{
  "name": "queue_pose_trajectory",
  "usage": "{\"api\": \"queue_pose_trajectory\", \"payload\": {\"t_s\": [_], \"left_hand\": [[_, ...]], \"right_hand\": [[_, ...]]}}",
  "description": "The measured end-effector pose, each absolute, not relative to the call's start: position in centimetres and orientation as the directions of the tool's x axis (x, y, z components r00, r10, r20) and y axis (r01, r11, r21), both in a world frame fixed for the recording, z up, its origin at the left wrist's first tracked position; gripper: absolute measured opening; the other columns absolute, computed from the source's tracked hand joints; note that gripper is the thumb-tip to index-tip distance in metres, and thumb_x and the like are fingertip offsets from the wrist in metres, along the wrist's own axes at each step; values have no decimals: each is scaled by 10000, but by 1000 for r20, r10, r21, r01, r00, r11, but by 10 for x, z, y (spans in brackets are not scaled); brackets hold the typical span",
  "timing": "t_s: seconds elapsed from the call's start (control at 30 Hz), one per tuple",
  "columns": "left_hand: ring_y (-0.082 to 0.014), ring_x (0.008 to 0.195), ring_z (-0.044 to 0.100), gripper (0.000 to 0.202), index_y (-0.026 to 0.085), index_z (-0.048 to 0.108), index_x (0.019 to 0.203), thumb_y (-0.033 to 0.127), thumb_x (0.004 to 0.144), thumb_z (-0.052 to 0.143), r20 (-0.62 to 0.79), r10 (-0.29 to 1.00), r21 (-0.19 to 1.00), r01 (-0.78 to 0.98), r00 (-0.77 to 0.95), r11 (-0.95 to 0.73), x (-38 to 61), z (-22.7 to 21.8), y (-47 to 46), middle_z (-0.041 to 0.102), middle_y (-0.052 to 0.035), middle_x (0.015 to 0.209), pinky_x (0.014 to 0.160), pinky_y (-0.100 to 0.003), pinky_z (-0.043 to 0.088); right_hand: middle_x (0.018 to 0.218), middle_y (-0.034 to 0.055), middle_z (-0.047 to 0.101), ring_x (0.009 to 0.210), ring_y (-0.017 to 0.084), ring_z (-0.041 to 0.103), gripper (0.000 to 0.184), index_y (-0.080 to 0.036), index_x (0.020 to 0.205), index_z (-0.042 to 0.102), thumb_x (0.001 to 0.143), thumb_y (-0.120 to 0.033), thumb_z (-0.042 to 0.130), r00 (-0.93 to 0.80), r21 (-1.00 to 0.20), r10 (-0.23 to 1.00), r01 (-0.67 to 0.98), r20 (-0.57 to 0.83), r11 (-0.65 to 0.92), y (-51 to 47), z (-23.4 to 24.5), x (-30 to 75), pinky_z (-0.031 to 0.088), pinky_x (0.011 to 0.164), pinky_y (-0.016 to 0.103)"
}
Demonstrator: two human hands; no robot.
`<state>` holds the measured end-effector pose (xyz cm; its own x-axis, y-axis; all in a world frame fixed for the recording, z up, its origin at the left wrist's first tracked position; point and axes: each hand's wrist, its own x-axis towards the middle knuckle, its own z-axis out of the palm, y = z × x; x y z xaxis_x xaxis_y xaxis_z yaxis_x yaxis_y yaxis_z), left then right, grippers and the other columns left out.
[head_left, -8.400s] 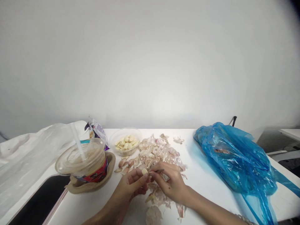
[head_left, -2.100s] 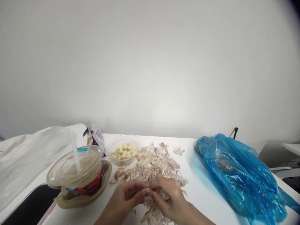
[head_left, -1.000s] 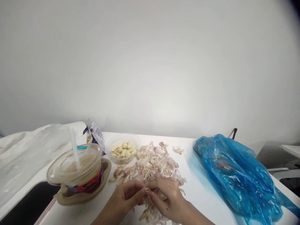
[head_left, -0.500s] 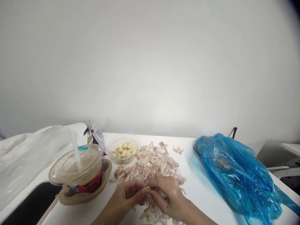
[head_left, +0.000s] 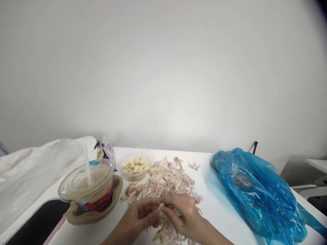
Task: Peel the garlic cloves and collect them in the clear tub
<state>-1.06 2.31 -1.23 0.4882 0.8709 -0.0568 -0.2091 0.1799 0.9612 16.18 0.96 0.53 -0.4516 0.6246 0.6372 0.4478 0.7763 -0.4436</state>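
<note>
My left hand [head_left: 145, 213] and my right hand [head_left: 182, 211] meet over the near end of the garlic skins, both closed on one garlic clove [head_left: 161, 206]. The clove shows pale between the thumbs and fingertips; the rest of it is covered by the fingers. Around and beyond my hands spreads a heap of papery garlic skins [head_left: 173, 177]. Several unpeeled cloves [head_left: 130, 189] lie left of the heap. Behind them stands a clear round bowl [head_left: 122, 173] with peeled cloves [head_left: 138, 165] in it.
At the left, a lidded drink cup [head_left: 88, 182] with a straw sits in a cardboard holder [head_left: 117, 190]. Nearby are a dark-screened phone [head_left: 38, 223], a snack packet [head_left: 107, 149] and a clear plastic sheet [head_left: 38, 177]. A blue plastic bag [head_left: 258, 194] occupies the right side.
More of the pale clove shows between my fingertips. Both hands stay close together in nearly the same place; the whole view has shifted slightly.
</note>
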Motion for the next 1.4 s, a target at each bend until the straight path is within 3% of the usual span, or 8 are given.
{"api": "queue_pose_trajectory", "payload": {"t_s": [0.9,1.4], "left_hand": [[-93,453,509,312,149,611,745,394,585,721,-74,898,941,-267,434,207,-9,-8,20,621,10,489,467,-220,356],[-103,465,503,303,145,647,730,412,599,703,-104,893,956,-204,438,212,-9,-4,20,610,4,490,483,-227,354]], "right_hand": [[688,39,633,588,138,571,176,-158,998,545,847,-188,459,-451,-395,607,481,655,783,9,5,162,440,571,239],[652,29,613,570,140,564,166,-169,982,531,853,-187,428,-473,-360,595,497,650,789,9,8,162,419,548,231]]}}
